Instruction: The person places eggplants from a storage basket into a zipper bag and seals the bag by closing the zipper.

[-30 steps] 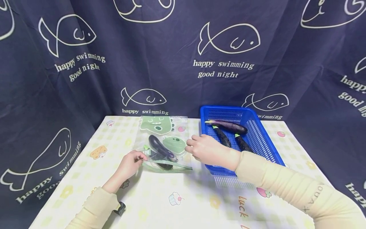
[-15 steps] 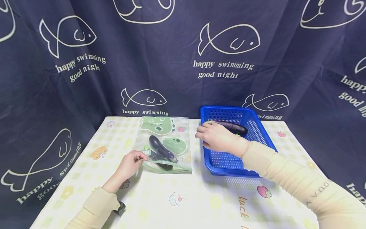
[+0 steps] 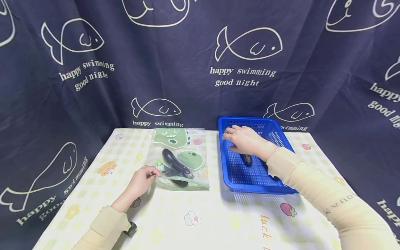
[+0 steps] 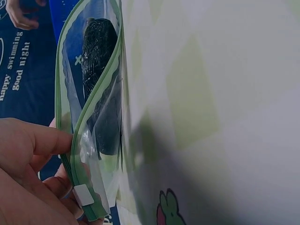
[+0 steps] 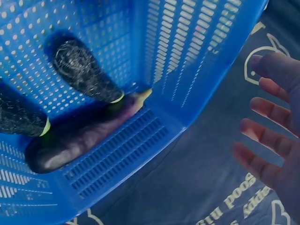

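Observation:
My left hand [image 3: 142, 180] pinches one corner of the green-edged clear zip bag [image 3: 200, 186], next to its white slider [image 4: 83, 194]. The bag's mouth gapes in the left wrist view. Inside lie a dark purple eggplant [image 3: 175, 162] and a dark, wrinkled long vegetable [image 4: 99, 56], its kind unclear. My right hand [image 3: 245, 139] hovers over the far left part of the blue basket [image 3: 259, 189], fingers apart and holding nothing. The basket holds a purple eggplant [image 5: 84, 138] and two dark, wrinkled vegetables [image 5: 79, 65] with light green ends; the hand and forearm partly hide them in the head view.
A checked, cartoon-printed cloth [image 3: 168, 222] covers the table. Behind it hangs a dark blue fish-print curtain [image 3: 175, 69]. The basket stands right of the bag, near the table's back edge.
My right hand has moved from beside the bag, rightward and away from me, over the basket's far left part. My left hand keeps its pinch on the bag.

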A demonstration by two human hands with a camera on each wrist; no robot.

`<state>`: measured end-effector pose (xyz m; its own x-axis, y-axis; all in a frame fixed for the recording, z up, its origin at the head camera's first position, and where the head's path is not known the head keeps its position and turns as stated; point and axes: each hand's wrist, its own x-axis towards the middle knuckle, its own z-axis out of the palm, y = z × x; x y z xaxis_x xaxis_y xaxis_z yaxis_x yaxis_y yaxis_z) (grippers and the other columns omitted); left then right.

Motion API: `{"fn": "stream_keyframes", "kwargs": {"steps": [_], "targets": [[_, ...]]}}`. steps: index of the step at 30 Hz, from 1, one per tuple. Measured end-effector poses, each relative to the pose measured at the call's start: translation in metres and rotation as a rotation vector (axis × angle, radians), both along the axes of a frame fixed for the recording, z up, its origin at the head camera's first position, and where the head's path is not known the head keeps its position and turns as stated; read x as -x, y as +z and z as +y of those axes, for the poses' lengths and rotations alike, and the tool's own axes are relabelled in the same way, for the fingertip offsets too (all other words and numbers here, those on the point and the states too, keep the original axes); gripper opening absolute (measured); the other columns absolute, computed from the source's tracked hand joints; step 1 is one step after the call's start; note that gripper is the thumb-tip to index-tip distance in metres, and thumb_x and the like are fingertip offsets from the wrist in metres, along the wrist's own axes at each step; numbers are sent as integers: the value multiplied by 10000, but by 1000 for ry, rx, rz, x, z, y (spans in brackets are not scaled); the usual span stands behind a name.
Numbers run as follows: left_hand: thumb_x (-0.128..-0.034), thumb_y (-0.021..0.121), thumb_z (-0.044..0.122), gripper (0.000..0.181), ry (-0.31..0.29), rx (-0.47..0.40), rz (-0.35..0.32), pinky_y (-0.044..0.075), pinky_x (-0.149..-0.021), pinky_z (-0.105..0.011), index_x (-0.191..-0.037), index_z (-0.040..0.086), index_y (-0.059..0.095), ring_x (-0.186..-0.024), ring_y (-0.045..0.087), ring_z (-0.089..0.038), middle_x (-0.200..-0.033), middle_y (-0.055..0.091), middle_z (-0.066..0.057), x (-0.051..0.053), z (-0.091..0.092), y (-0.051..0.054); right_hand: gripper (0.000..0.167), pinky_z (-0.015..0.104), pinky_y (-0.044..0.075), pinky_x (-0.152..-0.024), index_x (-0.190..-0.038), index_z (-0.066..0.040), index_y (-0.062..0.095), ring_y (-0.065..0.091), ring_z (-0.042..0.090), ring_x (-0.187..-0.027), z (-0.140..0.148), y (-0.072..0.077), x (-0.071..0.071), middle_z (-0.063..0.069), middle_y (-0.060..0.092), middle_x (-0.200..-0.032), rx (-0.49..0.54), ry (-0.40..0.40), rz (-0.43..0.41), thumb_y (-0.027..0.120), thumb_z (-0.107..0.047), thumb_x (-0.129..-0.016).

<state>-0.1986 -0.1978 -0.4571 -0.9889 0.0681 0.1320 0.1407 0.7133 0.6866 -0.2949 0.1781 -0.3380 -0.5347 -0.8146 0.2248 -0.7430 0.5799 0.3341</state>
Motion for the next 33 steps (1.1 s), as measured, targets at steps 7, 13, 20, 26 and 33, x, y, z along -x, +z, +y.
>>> {"fn": "stream_keyframes", "kwargs": {"steps": [7,13,20,26,33], "targets": [[-797,597,-59,219,1,0,2,418,-661,-283,-800,146,674,-737,493,-159,-900,610,-51,0,0,0,407,405,531,-704,-1104,-135,665,590,251,-922,13,-5,15,34,633,-1022,43,-85,-85,790,-254,-736],[-791,593,-70,220,0,-5,8,418,-662,-291,-802,134,676,-739,495,-163,-898,612,-55,-1,1,1,423,446,527,-716,-1111,-133,651,577,265,-935,26,-10,30,46,619,-1037,105,-144,-137,793,-249,-730],[-796,595,-75,224,1,-5,-1,417,-668,-296,-804,134,676,-741,492,-162,-904,612,-53,-2,1,3,441,520,511,-736,-1145,-125,635,571,314,-999,43,-18,47,90,597,-1129,128,-272,-190,765,-269,-749],[-797,599,-71,219,-1,3,2,416,-661,-297,-804,134,674,-728,487,-161,-883,606,-46,-1,1,2,449,565,482,-790,-1183,-140,608,548,344,-1087,54,-26,56,105,574,-1200,138,-377,-259,739,-274,-775],[-796,605,-66,217,-12,10,22,422,-668,-302,-796,139,675,-731,493,-159,-868,607,-41,1,0,-1,444,590,454,-827,-1191,-140,602,537,346,-1115,66,-33,66,120,569,-1228,193,-481,-303,722,-279,-787]]}}
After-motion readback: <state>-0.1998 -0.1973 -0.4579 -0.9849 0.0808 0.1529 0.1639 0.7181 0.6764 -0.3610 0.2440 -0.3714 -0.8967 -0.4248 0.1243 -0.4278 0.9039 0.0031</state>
